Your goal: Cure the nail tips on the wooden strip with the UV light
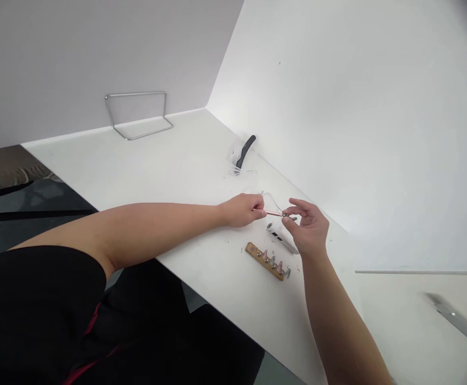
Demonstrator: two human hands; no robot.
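A thin copper-coloured rod point(274, 213) is held in the air above a white tabletop point(169, 160), its near end closed inside the grip of the left hand point(241, 210) and its metal tip point(286, 215) pinched in the grip of the right hand point(308, 229). Just below the hands, a white plastic box with dark slots point(279, 237) is lying close to the right hand, and a thin white wire point(269, 200) is seen looping just behind the rod. Nearer the tabletop's front edge, one wooden strip point(266, 261) is laid at a slant, with about five metal pegs point(272, 262) standing along it. Farther along the wall-side edge, one black-handled tool point(246, 151) is lying against a white bundle point(235, 156), and one bent metal wire frame point(137, 115) is standing near the back edge. Wide open room is left on the tabletop between these things and the back corner, while the hands are kept close to the white side wall point(337, 107). Small scraps are scattered near the strip. Black clothing point(37, 310) is visible below the front edge, beyond which a dark floor point(29, 224) is seen.
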